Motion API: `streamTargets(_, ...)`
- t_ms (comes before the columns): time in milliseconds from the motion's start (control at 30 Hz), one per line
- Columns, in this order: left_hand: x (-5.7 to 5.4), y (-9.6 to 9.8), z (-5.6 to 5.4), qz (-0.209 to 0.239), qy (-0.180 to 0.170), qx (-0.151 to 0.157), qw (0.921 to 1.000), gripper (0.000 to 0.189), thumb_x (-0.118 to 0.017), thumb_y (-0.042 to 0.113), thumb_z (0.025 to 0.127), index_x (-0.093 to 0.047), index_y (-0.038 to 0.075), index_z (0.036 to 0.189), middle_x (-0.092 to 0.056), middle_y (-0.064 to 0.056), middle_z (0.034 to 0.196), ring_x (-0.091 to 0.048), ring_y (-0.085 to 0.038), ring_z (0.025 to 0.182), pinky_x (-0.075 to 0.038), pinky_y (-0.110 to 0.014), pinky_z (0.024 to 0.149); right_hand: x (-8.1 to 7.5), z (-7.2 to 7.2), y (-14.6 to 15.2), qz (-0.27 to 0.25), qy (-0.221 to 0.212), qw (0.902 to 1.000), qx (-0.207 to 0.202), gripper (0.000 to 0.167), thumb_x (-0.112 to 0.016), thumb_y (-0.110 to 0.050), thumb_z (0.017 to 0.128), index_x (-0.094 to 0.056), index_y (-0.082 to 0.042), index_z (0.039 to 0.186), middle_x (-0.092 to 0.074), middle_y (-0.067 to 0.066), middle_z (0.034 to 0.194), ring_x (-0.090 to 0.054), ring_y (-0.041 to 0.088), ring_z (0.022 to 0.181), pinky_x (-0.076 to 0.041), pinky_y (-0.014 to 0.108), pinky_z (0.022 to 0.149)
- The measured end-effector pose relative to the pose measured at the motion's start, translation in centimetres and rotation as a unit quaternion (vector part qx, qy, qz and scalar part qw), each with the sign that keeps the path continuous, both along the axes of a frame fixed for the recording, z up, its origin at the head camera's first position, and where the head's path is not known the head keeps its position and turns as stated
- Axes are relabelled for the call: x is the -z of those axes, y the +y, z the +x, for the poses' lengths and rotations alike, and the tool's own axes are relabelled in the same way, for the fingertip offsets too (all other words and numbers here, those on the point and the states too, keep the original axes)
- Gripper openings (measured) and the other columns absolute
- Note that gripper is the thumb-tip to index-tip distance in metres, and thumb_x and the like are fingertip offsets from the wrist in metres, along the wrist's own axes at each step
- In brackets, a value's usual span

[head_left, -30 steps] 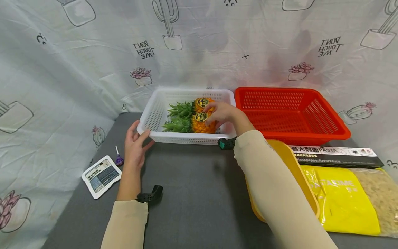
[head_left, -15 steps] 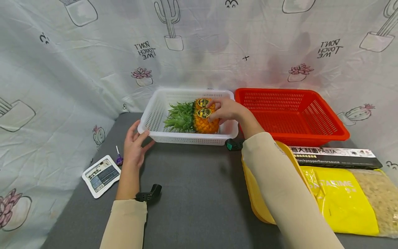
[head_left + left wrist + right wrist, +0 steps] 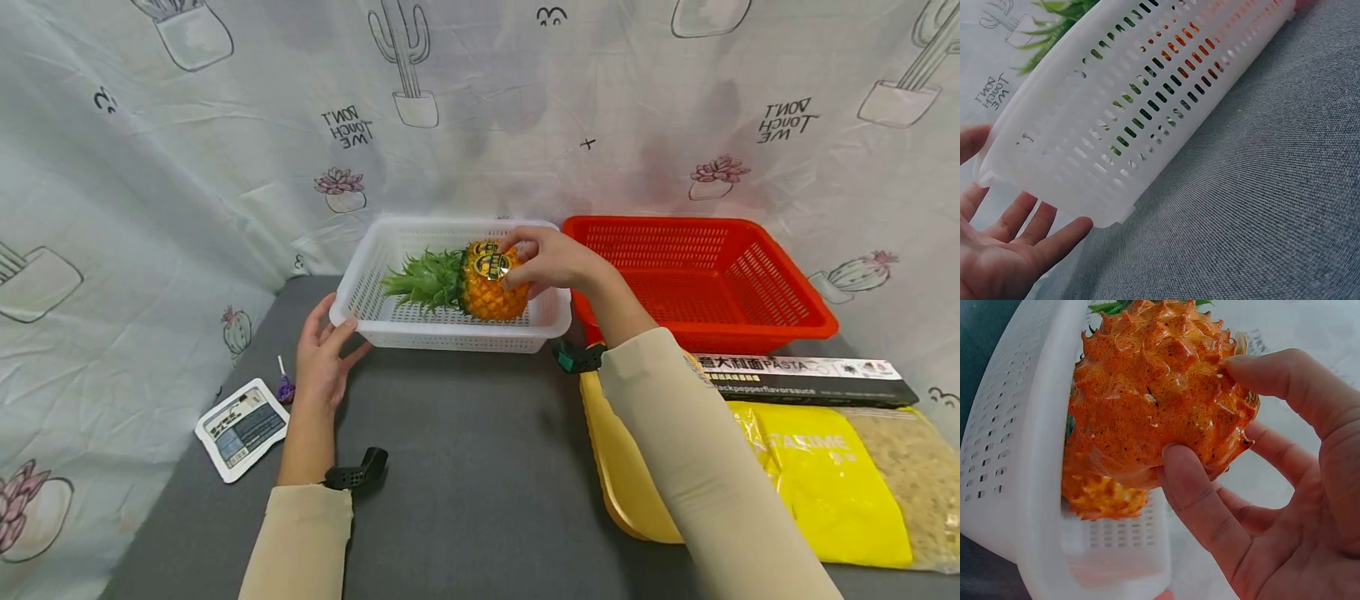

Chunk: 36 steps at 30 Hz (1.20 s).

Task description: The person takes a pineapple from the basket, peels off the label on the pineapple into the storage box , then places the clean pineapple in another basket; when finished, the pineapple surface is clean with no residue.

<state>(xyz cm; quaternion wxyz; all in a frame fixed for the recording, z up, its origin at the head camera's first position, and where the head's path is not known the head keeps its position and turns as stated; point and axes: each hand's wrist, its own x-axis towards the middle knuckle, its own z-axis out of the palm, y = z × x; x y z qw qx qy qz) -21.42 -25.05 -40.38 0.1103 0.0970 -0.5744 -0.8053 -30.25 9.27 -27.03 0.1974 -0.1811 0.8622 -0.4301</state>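
Note:
My right hand (image 3: 553, 260) grips the round base of a small orange pineapple (image 3: 489, 293) with green leaves, which lies sideways above the floor of the white basket (image 3: 457, 336). In the right wrist view the thumb and fingers spread round the base. A second pineapple (image 3: 1100, 495) shows beneath it inside the basket; in the head view it is mostly hidden behind the held one. With the thumb over the rim and the fingers below outside, my left hand (image 3: 322, 354) holds the basket's left front corner.
A red basket (image 3: 705, 329) stands right of the white one. A yellow tray (image 3: 637, 492) lies partly under my right forearm. At the right are a black pasta box (image 3: 810, 387) and a yellow pasta bag (image 3: 825, 483). A white-edged packet (image 3: 243, 429) and purple lollipop (image 3: 286, 390) lie left.
The front pineapple, earlier lying beside the other with my fingers at it, has come up in my right hand and now overlaps the back one. My left hand stays on the basket corner.

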Motion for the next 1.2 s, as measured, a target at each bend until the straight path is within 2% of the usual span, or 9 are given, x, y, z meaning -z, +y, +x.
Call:
streamTargets(167, 0.0, 0.1, 0.0, -0.003, -0.003, 0.000, 1.0000, 0.060, -0.062, 0.008, 0.103, -0.041, 0.024, 0.157, -0.046, -0.014, 0.154, -0.057, -0.020, 0.126, -0.060, -0.039, 0.093, -0.5, 0.9, 0.0, 0.000, 0.012, 0.9999, 0.002, 0.055, -0.079, -0.017, 0.084, -0.057, -0.015, 0.135, -0.057, 0.017, 0.120, -0.065, 0.031, 0.103, -0.063, 0.043, 0.086)
streamTargets(300, 0.0, 0.0, 0.1, 0.002, -0.006, 0.001, 1.0000, 0.061, -0.063, 0.009, 0.103, -0.041, 0.025, 0.158, -0.049, -0.009, 0.150, -0.056, -0.021, 0.129, -0.060, -0.039, 0.094, -1.0, 1.8, 0.1, -0.004, 0.020, 0.9998, 0.007, 0.052, -0.078, -0.015, 0.085, -0.058, -0.016, 0.133, -0.057, 0.017, 0.116, -0.065, 0.030, 0.097, -0.063, 0.044, 0.084)
streamTargets(500, 0.0, 0.0, 0.0, 0.008, -0.012, -0.001, 0.9999, 0.062, -0.064, 0.009, 0.102, -0.040, 0.025, 0.158, -0.048, -0.010, 0.152, -0.057, -0.018, 0.124, -0.060, -0.039, 0.093, -1.3, 3.3, 0.5, -0.024, 0.023, 0.9991, 0.026, 0.054, -0.081, -0.013, 0.082, -0.059, -0.016, 0.132, -0.058, 0.016, 0.125, -0.062, 0.032, 0.105, -0.064, 0.041, 0.080)
streamTargets(600, 0.0, 0.0, 0.0, 0.011, -0.012, 0.000, 0.9999, 0.063, -0.064, 0.009, 0.102, -0.040, 0.024, 0.158, -0.047, -0.011, 0.153, -0.058, -0.018, 0.124, -0.061, -0.038, 0.091, -1.6, 4.0, 0.8, -0.031, 0.021, 0.9987, 0.034, 0.054, -0.081, -0.014, 0.083, -0.058, -0.016, 0.131, -0.060, 0.015, 0.124, -0.063, 0.032, 0.106, -0.063, 0.044, 0.082)
streamTargets(1033, 0.1, 0.2, 0.1, 0.007, 0.003, 0.003, 1.0000, 0.063, -0.066, 0.011, 0.101, -0.039, 0.023, 0.158, -0.052, -0.006, 0.144, -0.061, -0.015, 0.118, -0.061, -0.038, 0.092, -1.8, 7.6, 1.4, -0.021, 0.044, 0.9988, -0.004, 0.053, -0.081, -0.016, 0.082, -0.060, -0.016, 0.130, -0.057, 0.014, 0.131, -0.063, 0.031, 0.107, -0.064, 0.044, 0.078)
streamTargets(1200, 0.1, 0.2, 0.0, -0.010, -0.002, -0.002, 0.9999, 0.062, -0.063, 0.013, 0.103, -0.039, 0.023, 0.159, -0.049, -0.009, 0.149, -0.059, -0.015, 0.120, -0.061, -0.032, 0.084, -1.8, 9.0, 1.4, -0.016, 0.054, 0.9982, -0.019, 0.053, -0.083, -0.017, 0.080, -0.061, -0.018, 0.128, -0.057, 0.014, 0.130, -0.064, 0.033, 0.106, -0.064, 0.040, 0.077)
